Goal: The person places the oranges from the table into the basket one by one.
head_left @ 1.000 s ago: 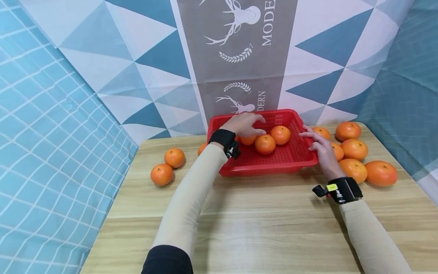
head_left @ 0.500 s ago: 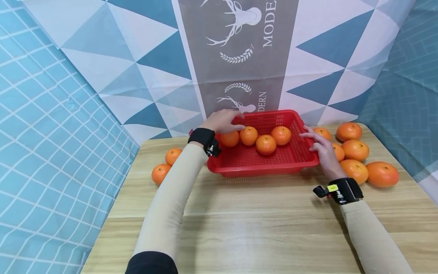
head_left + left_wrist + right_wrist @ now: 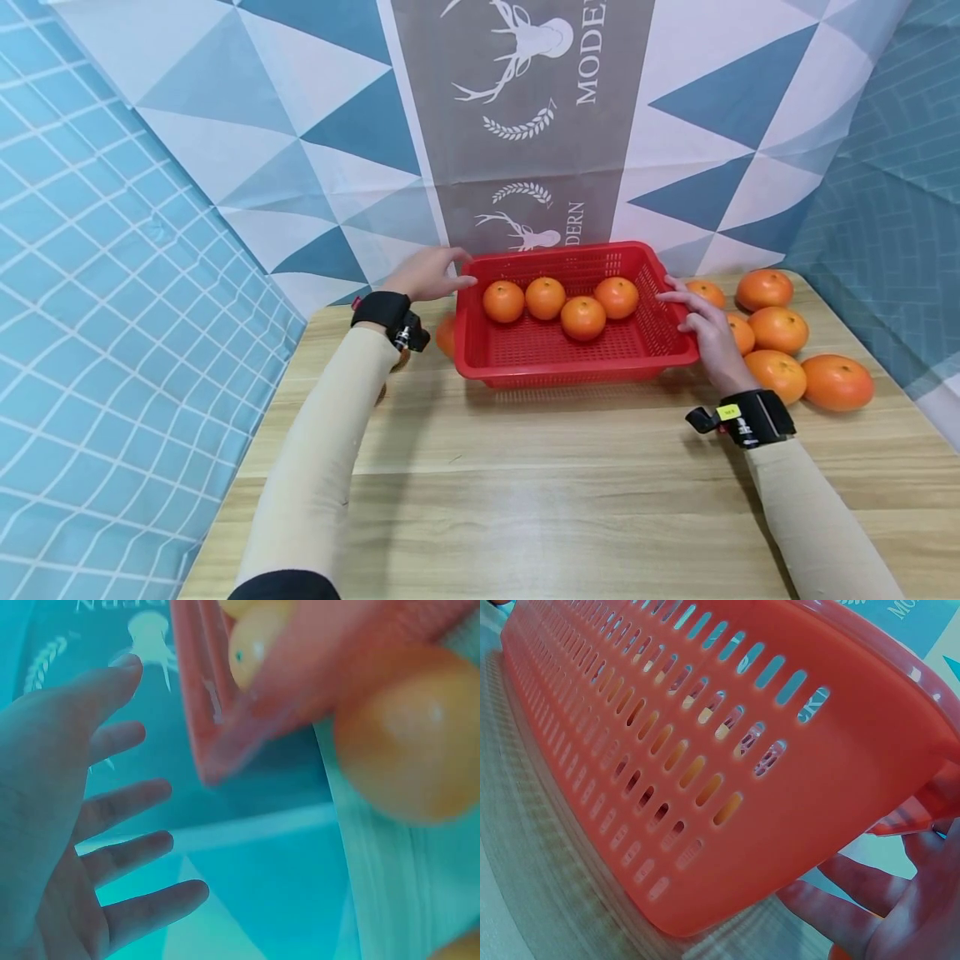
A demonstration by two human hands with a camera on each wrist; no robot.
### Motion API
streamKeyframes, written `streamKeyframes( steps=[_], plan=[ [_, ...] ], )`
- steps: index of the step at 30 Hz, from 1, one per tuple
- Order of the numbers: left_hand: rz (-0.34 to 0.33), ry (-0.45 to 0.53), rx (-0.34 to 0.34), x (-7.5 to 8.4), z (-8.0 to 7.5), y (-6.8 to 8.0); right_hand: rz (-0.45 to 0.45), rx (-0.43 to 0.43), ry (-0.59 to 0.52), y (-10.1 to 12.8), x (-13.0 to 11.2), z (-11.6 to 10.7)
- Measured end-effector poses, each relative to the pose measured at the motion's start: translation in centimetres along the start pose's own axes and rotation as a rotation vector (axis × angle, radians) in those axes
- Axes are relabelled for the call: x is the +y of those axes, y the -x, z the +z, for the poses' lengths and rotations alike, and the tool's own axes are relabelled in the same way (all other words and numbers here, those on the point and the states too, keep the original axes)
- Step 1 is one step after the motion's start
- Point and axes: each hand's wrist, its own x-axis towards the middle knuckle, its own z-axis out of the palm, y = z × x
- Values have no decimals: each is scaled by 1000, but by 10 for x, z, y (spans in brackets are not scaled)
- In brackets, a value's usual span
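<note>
Red basket (image 3: pixel 570 354) | left hand (image 3: pixel 427 273) fingers spread, empty | right hand (image 3: pixel 705 329) flat against rim

Wood table (image 3: pixel 570 483), blue patterned cloth backdrop (image 3: pixel 225 125)

The grey backdrop banner (image 3: pixel 517 125) is showing "MODE", cut off, and lower down "DERN", partly hidden.

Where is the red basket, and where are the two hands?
basket (image 3: pixel 577 354), head view, bare mesh floor at the front.
left hand (image 3: pixel 429 275), head view, back of the hand, by the basket's left rim.
right hand (image 3: pixel 705 332), head view, back of the hand, at the basket's right side.
</note>
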Motion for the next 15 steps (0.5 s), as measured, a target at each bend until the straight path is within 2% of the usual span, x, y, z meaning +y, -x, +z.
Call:
streamKeyframes(
  steps=[7,15],
  plan=[
    [-13,3,6,-30,-6,17,1,2,-2,-1,-1,1],
    [-33,-9,-9,-49,-10,29,-1,5,-12,1,-2,2]
  ],
)
